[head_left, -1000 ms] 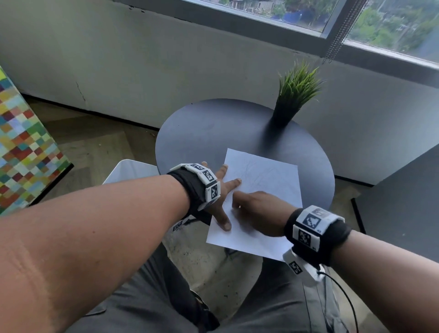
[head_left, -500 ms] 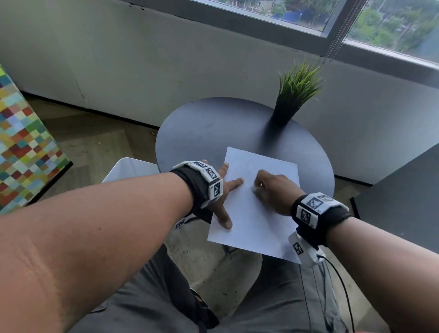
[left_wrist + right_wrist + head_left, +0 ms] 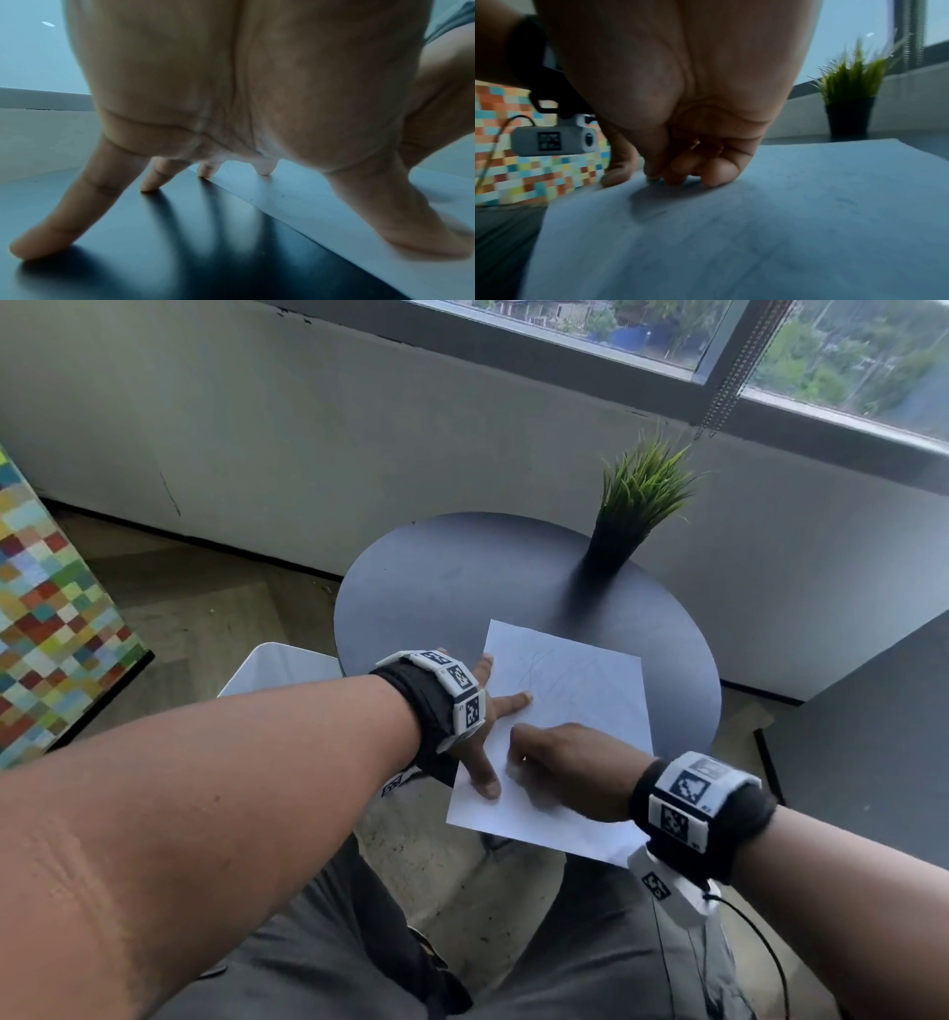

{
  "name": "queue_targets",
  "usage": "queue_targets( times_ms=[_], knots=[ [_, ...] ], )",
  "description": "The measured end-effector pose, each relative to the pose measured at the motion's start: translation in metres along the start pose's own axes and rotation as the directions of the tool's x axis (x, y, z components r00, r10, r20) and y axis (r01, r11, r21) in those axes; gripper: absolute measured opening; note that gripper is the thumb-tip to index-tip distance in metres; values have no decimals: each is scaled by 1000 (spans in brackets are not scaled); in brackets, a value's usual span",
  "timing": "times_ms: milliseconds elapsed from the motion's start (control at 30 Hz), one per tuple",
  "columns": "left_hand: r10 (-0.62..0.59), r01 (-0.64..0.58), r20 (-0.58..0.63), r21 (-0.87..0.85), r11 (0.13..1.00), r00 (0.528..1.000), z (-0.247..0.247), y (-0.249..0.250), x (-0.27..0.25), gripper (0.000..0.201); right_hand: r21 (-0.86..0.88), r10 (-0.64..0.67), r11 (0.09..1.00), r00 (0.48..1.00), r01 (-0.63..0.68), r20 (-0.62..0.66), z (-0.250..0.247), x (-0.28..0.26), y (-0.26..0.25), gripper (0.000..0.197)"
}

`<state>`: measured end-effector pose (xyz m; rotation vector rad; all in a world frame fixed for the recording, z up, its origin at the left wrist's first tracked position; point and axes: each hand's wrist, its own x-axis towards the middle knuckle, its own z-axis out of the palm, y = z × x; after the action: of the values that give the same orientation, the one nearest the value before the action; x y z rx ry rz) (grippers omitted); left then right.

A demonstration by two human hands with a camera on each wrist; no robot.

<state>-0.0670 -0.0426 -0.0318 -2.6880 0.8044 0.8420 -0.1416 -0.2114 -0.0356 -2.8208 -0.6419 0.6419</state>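
Observation:
A white sheet of paper (image 3: 580, 690) with faint pencil lines lies on the round dark table (image 3: 436, 588), its near end hanging over the table edge. My left hand (image 3: 482, 716) is spread flat. Its thumb and index finger press the paper's left edge (image 3: 334, 213), and the other fingers rest on the bare tabletop. My right hand (image 3: 560, 762) is curled, with its fingertips (image 3: 711, 178) pressed down on the paper (image 3: 757, 233) beside the left thumb. Whatever may be inside the curled fingers is hidden.
A small green plant in a black pot (image 3: 637, 505) stands at the table's far side. A white object (image 3: 277, 665) sits low at the left of the table, a dark surface (image 3: 873, 737) at the right. A multicoloured checked panel (image 3: 46, 618) is at far left.
My right hand slid up the paper away from me, then came back toward the near left part by the left thumb. The left hand and the paper stayed put.

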Motion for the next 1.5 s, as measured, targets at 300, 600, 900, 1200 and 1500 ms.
queue_targets(
  times_ms=[300, 600, 900, 1200, 1500],
  knots=[
    [-6, 6, 4, 19, 1000, 1000, -3, 2, -2, 130, -66, 37, 997, 998, -41, -49, -7, 6, 10, 10],
    [-15, 15, 0, 89, 996, 1000, -12, 11, -7, 131, -37, 211, 975, 967, -218, -143, -9, 6, 33, 17],
    [-1, 1, -4, 73, 997, 1000, -11, 10, -8, 127, -100, 175, 975, 965, -197, -195, -10, 10, 18, 16],
    [-12, 11, 27, 68, 998, 1000, -10, 8, -6, 125, 144, 404, 912, 903, -385, -146, -19, 2, 58, 15],
    [83, -91, -155, -44, 995, 984, 10, 22, 0, 114, 164, 466, 883, 865, -440, -186, -12, 6, 57, 14]
  ],
)
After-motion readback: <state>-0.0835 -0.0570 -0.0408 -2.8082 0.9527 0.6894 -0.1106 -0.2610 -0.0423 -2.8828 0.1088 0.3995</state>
